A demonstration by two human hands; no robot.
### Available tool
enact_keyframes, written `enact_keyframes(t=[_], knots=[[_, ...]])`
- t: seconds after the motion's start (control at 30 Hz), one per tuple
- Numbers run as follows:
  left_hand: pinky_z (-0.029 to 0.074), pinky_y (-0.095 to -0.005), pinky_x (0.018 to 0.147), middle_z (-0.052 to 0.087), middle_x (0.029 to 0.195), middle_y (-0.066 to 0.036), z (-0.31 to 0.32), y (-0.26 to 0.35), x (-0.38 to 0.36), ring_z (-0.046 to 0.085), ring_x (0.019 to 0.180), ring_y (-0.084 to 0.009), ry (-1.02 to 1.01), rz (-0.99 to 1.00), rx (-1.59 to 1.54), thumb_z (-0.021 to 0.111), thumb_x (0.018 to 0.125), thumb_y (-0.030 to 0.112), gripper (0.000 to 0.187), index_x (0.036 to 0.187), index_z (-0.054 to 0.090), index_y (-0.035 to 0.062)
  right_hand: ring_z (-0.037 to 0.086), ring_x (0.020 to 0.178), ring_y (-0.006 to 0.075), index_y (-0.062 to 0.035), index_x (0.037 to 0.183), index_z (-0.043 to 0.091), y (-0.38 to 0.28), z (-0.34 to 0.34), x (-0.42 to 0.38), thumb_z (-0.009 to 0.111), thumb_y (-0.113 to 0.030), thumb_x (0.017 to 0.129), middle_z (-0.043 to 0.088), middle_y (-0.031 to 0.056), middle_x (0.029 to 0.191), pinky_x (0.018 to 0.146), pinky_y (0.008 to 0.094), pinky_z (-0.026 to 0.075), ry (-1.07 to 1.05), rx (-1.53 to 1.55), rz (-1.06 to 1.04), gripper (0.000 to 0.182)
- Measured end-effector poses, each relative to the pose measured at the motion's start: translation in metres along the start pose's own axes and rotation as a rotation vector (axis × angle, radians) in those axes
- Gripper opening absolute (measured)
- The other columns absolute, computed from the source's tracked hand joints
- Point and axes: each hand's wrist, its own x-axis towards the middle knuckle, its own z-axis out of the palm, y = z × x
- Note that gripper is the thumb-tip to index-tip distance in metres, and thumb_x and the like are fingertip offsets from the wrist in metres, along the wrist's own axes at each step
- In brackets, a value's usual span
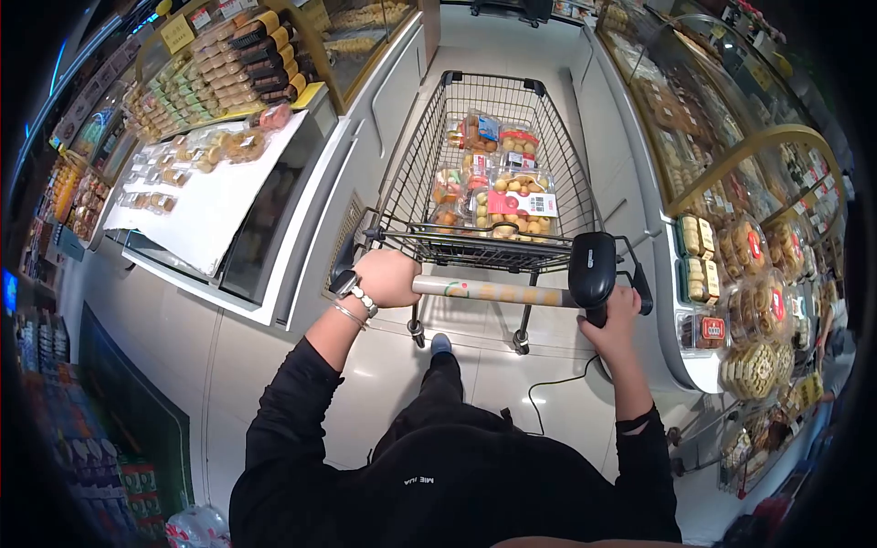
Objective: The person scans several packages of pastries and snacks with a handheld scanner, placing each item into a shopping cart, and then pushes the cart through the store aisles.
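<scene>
My left hand [387, 278] is wrapped round the left end of the shopping cart's handlebar [493, 291]. A watch and bracelets are on that wrist. My right hand [614, 321] closes round the grip of a black corded barcode scanner [593, 267], whose head overlaps the right end of the handlebar. The black wire shopping cart [568, 155] stands right in front of me. Inside it lie several clear plastic boxes of baked goods; the nearest box [519, 203] has a pink and white label with a printed code.
To the left, a white display counter [206, 219] carries packaged pastries and stacked packs [219, 78]. On the right is a glass-fronted bakery case [676, 100], with clear tubs of cookies [756, 310] on its near ledge. A black cable [541, 398] trails toward the tiled floor.
</scene>
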Motion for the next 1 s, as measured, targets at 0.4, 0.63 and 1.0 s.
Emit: enact_keyframes(t=[0.4,0.63,1.0], knots=[[0.049,-0.0387,0.057,0.061,0.062,-0.008,-0.029,-0.072,0.088,0.061,0.063,-0.028,0.035,0.022,-0.041,0.063,0.061,0.03,0.016,0.069,0.065,0.0154,0.043,0.097,0.0263,-0.01,0.102,0.052,0.013,0.053,0.092,0.065,-0.017,0.052,0.05,0.004,0.094,0.097,0.046,0.02,0.114,-0.082,-0.027,0.052],[0.051,-0.039,0.059,0.062,0.063,-0.01,-0.053,-0.101,0.195,0.062,0.063,-0.0291,0.106,0.018,-0.045,0.061,0.061,0.028,0.02,0.073,0.067,0.0135,0.044,0.099,0.027,-0.0101,0.103,0.053,0.065,0.065,0.214,0.069,-0.02,0.049,0.052,0.0057,0.098,0.097,0.0438,0.022,0.048,-0.133,-0.05,0.057],[0.05,-0.0401,0.058,0.061,0.063,-0.009,-0.088,-0.111,0.356,0.062,0.062,-0.0294,0.125,-0.05,-0.03,0.06,0.064,0.032,0.021,0.073,0.067,0.0144,0.043,0.1,0.0275,-0.0091,0.102,0.054,0.162,0.085,0.376,0.069,-0.024,0.049,0.052,0.0061,0.096,0.097,0.0432,0.022,0.081,-0.074,-0.072,0.057]])
